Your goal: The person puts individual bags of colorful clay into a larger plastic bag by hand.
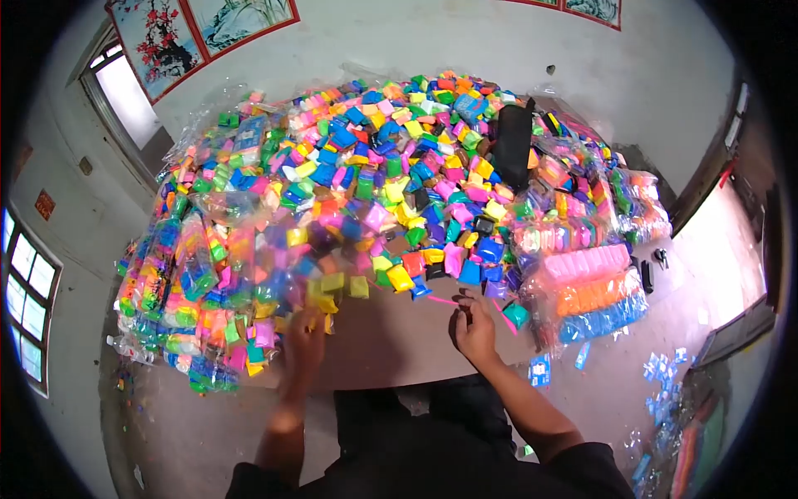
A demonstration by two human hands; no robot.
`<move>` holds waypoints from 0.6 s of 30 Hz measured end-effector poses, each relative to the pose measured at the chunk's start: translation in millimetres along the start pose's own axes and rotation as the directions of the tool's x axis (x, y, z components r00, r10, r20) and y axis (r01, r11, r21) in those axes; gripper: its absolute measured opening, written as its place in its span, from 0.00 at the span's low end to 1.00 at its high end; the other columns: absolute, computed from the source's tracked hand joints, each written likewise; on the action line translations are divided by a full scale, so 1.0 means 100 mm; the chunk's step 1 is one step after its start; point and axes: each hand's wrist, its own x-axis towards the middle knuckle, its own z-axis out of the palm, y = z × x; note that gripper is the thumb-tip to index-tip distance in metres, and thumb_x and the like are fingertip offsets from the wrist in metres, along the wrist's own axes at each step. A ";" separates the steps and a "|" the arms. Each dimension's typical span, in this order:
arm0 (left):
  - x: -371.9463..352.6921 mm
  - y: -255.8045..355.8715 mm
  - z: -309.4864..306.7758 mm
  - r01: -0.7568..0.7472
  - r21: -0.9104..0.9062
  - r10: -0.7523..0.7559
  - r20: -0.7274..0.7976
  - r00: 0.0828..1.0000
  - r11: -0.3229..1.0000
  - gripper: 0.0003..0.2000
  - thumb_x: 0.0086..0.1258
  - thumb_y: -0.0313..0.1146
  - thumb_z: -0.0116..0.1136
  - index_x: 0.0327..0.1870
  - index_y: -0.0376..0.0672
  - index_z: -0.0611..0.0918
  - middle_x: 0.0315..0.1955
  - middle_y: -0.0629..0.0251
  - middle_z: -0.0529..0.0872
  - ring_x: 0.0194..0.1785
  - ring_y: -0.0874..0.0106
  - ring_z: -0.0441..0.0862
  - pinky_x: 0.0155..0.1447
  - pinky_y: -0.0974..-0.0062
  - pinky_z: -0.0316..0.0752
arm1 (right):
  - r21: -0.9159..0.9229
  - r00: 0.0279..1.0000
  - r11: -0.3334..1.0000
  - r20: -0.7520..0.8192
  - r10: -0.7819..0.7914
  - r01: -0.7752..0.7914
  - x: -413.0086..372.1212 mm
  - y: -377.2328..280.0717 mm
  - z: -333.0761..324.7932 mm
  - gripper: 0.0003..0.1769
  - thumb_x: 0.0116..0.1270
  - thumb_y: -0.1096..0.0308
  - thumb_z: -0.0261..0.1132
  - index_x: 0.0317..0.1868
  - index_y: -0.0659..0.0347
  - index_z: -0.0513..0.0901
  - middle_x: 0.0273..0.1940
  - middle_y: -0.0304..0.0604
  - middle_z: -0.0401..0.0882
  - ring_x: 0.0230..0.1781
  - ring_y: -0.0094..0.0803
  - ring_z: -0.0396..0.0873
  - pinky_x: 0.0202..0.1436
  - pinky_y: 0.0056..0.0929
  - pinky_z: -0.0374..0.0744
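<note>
My left hand (306,331) is at the near edge of a heap of small coloured packets (395,191), beside some yellow packets (332,282). It is smeared by motion, and so is the area just beyond it; whether it holds anything cannot be made out. My right hand (476,331) hovers over the bare front of the brown table (391,341), fingers loosely bent and apart, with nothing visible in them. A thin pink strip (440,300) shows beside its fingertips, and a teal packet (516,313) lies just to its right.
Clear bags of pink, orange and blue packets (594,291) stand at the table's right. More bagged packets (187,283) cover the left side. A black long pouch (514,145) lies on the heap. Blue-and-white wrappers (663,387) litter the floor at right.
</note>
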 end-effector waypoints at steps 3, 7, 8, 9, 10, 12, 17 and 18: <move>-0.61 0.15 0.19 0.138 -0.153 -0.115 0.152 0.982 0.979 0.11 0.77 0.34 0.63 0.51 0.36 0.87 0.53 0.49 0.89 0.58 0.52 0.87 0.64 0.58 0.80 | -0.043 0.999 0.998 0.010 -0.049 0.049 0.02 -0.06 -0.04 0.12 0.67 0.79 0.64 0.50 0.66 0.82 0.60 0.58 0.81 0.56 0.57 0.84 0.58 0.43 0.83; -1.16 0.31 0.27 -0.047 -0.021 0.051 0.232 0.971 0.999 0.11 0.72 0.29 0.67 0.52 0.38 0.87 0.60 0.49 0.86 0.67 0.48 0.81 0.72 0.55 0.75 | -0.027 0.999 0.998 0.010 -0.051 0.051 0.03 -0.07 -0.06 0.11 0.66 0.80 0.64 0.49 0.67 0.82 0.58 0.58 0.81 0.55 0.57 0.84 0.56 0.44 0.83; -1.28 0.31 0.29 -0.187 0.046 0.172 0.233 0.957 0.981 0.12 0.71 0.28 0.68 0.53 0.39 0.87 0.64 0.49 0.83 0.71 0.47 0.77 0.75 0.53 0.73 | -0.006 0.997 0.997 0.012 -0.078 0.078 0.05 -0.05 -0.06 0.10 0.67 0.81 0.64 0.48 0.67 0.81 0.56 0.58 0.82 0.54 0.56 0.84 0.56 0.44 0.83; -1.38 0.34 0.27 -0.159 0.014 0.148 0.297 0.944 0.987 0.17 0.70 0.29 0.68 0.60 0.39 0.85 0.72 0.49 0.76 0.78 0.45 0.69 0.80 0.48 0.66 | 0.015 0.995 0.995 0.014 -0.101 0.101 0.03 -0.04 -0.06 0.09 0.67 0.81 0.64 0.47 0.67 0.81 0.54 0.58 0.83 0.53 0.56 0.84 0.55 0.43 0.83; -1.44 0.37 0.26 -0.155 0.014 0.143 0.304 0.942 0.988 0.17 0.70 0.29 0.68 0.60 0.39 0.85 0.72 0.49 0.76 0.78 0.45 0.69 0.80 0.48 0.66 | 0.013 0.996 0.996 0.017 -0.093 0.093 0.01 -0.04 -0.06 0.09 0.67 0.81 0.64 0.47 0.67 0.81 0.54 0.58 0.83 0.53 0.56 0.84 0.55 0.43 0.83; -1.55 0.41 0.26 -0.248 0.116 0.198 0.331 0.923 0.962 0.24 0.70 0.30 0.67 0.67 0.39 0.81 0.76 0.49 0.73 0.80 0.45 0.66 0.82 0.46 0.62 | 0.010 0.997 0.998 0.044 -0.060 0.059 0.01 -0.05 -0.07 0.08 0.67 0.82 0.63 0.46 0.67 0.80 0.51 0.58 0.84 0.51 0.56 0.84 0.54 0.43 0.82; -1.71 0.26 0.30 -0.283 0.145 0.222 0.336 0.915 0.948 0.30 0.69 0.31 0.67 0.73 0.40 0.77 0.77 0.48 0.71 0.81 0.44 0.65 0.83 0.42 0.58 | 0.025 0.984 0.999 0.176 -0.034 0.030 -0.18 -0.07 -0.12 0.07 0.69 0.80 0.64 0.46 0.63 0.82 0.50 0.58 0.85 0.51 0.54 0.85 0.55 0.43 0.82; -1.72 0.22 0.36 -0.290 0.124 0.241 0.307 0.921 0.949 0.30 0.68 0.32 0.68 0.73 0.41 0.77 0.77 0.48 0.71 0.81 0.43 0.64 0.83 0.40 0.58 | 0.016 0.974 0.997 0.212 -0.083 0.081 -0.22 -0.03 -0.16 0.07 0.70 0.79 0.63 0.46 0.62 0.83 0.51 0.58 0.85 0.52 0.53 0.85 0.55 0.44 0.83</move>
